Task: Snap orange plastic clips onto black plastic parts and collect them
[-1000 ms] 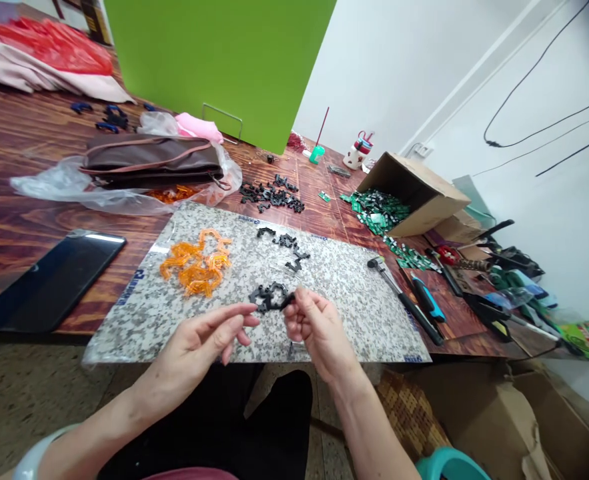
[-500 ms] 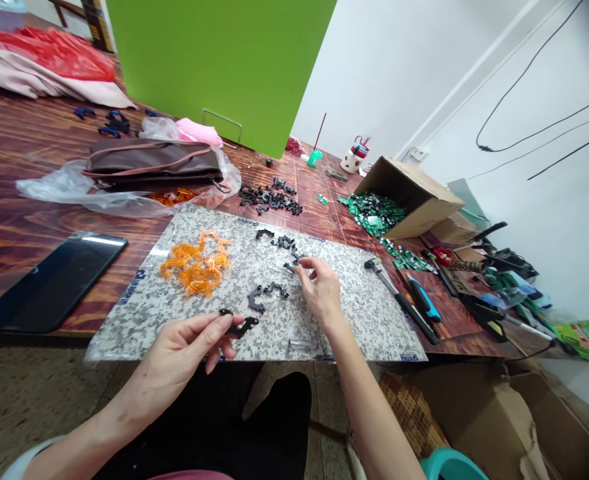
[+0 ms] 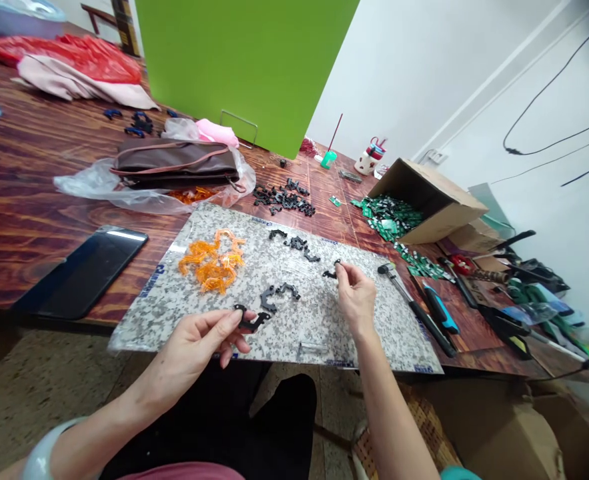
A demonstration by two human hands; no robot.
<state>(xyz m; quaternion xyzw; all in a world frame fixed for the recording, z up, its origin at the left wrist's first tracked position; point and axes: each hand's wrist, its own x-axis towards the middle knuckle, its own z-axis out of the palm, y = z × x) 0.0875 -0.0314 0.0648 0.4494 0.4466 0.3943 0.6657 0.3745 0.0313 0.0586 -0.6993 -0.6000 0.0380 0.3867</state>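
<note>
My left hand (image 3: pixel 209 340) pinches a black curved plastic part (image 3: pixel 253 321) above the front edge of the speckled board (image 3: pixel 324 313). Between the thumb and fingers of my right hand (image 3: pixel 357 293) is another small black part (image 3: pixel 330 273), over the right half of the board. Two black curved parts (image 3: pixel 268 299) lie between my hands, and several more (image 3: pixel 297 244) rest farther back. Orange translucent parts (image 3: pixel 211 263) are heaped on the board's left side. A small clear piece (image 3: pixel 313 348) lies near the front edge.
A phone-like black slab (image 3: pixel 81 270) lies left of the board; a brown bag (image 3: pixel 174 163) and black parts (image 3: pixel 284 199) are behind it. To the right are a ratchet-like tool (image 3: pixel 414 307), a blue-handled tool (image 3: pixel 441 308) and a cardboard box (image 3: pixel 439 200) spilling green boards.
My right hand has moved right across the board, away from the rear black parts, with a black part in its fingers. My left hand still holds its part. The view has shifted left.
</note>
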